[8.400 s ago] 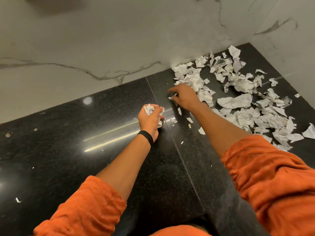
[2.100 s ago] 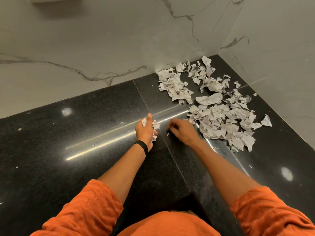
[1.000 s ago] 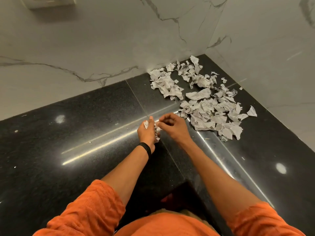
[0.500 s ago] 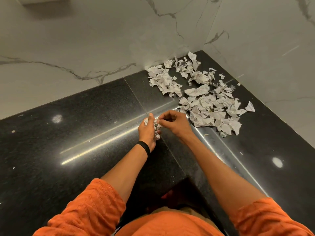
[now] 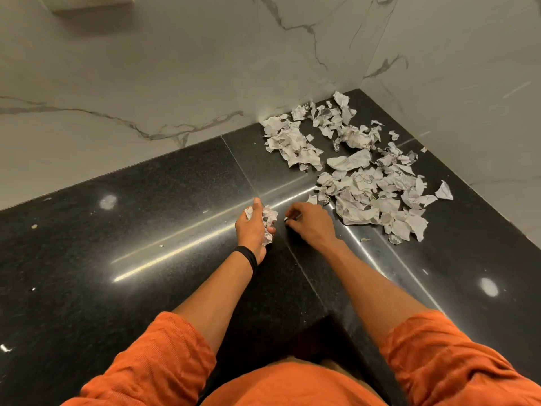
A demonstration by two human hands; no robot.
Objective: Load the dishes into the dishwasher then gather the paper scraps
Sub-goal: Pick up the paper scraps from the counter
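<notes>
A wad of crumpled white paper scraps (image 5: 269, 219) is clenched in my left hand (image 5: 254, 228), which rests on the black countertop (image 5: 146, 259). Just to its right, my right hand (image 5: 311, 222) lies palm down, its fingertips pinched on a tiny paper scrap (image 5: 286, 219) on the counter. A large spread of torn white paper scraps (image 5: 369, 186) covers the counter's far right corner, a little beyond my right hand.
White marble walls (image 5: 175, 83) close off the counter at the back and on the right. A few tiny specks (image 5: 364, 239) lie near the pile and on the left part of the counter. My orange sleeves fill the bottom of the view.
My right hand has drawn back from the wad in my left hand and dropped to the counter, fingertips on a tiny scrap. The left hand has stayed put.
</notes>
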